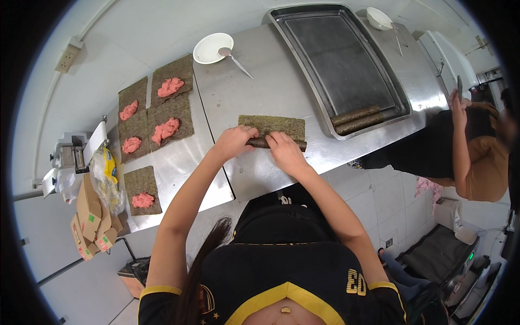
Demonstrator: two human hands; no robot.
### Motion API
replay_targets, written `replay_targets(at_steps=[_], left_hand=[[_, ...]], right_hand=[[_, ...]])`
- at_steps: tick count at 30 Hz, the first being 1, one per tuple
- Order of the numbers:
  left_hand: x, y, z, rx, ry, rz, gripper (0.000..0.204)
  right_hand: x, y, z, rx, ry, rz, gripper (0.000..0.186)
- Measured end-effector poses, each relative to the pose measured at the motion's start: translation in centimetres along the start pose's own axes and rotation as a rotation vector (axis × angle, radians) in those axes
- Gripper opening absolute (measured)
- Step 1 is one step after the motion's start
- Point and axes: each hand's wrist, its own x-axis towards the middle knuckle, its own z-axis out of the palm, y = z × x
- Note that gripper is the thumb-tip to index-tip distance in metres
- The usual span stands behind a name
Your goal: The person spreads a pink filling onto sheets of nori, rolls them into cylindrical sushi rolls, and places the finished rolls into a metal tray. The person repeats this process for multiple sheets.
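Note:
On the steel table in front of me lies a dark green nori sheet [273,124], its near edge curled into a roll. My left hand [236,142] grips the left part of that rolled edge with bent fingers. Beside it, my right hand [285,152] presses its fingertips on the roll right of the middle. Whatever is inside the roll is hidden. To the left lie several flat nori sheets [185,104], each with a lump of pink minced filling [166,130] on it. Finished nori rolls [356,115] rest in the near end of a dark baking tray [340,49].
Behind the sheet stands a white bowl [206,50] with a spoon [236,61]. A second white bowl [378,19] is past the tray. Cardboard boxes [92,216] and plastic bags [106,181] crowd the left end. At the right, another person [476,146] stands close to the table.

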Motion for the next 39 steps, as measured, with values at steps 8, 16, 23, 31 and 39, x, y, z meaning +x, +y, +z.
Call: replay_targets(at_steps=[8, 16, 23, 31, 39], left_hand=[[-0.8, -0.9, -0.3, 0.006, -0.03, -0.049, 0.037], [-0.7, -0.6, 0.6, 0.107, 0.096, 0.072, 0.036], [-0.5, -0.8, 0.8, 0.182, 0.086, 0.063, 0.025], [-0.4, -0.8, 0.5, 0.199, 0.006, 0.029, 0.029], [0.1, -0.7, -0.1, 0.147, -0.044, -0.004, 0.03]], right_hand=[[0.2, 0.2, 1.9, -0.096, 0.017, -0.04, 0.032], [0.9, 0.0, 2.3, -0.143, 0.0, -0.031, 0.027], [0.3, 0.3, 1.8, -0.161, -0.016, -0.005, 0.026], [-1.5, 1.9, -0.2, -0.102, -0.081, 0.089, 0.026], [-3.2, 3.7, -1.2, -0.056, -0.098, 0.175, 0.024]])
